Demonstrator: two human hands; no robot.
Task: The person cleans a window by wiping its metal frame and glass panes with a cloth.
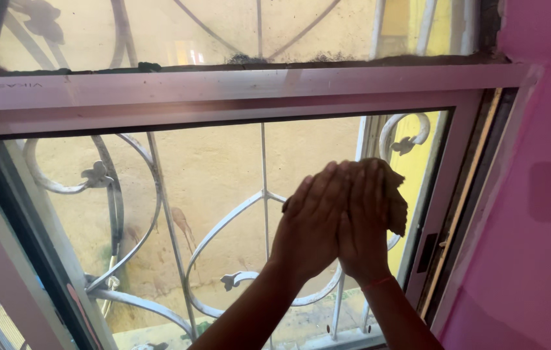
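Observation:
Both my hands are raised against the glass pane of a sliding window. My right hand lies flat, pressing a crumpled tan cloth onto the glass near the pane's right side. My left hand lies flat too, overlapping the right hand's back and pushing on it. The cloth sticks out past the right hand's fingertips and outer edge. A thin red thread circles my right wrist.
A white window frame runs across above the pane, its right upright close beside my hands. Behind the glass stands a white curled metal grille and a yellowish wall. A pink wall fills the right side.

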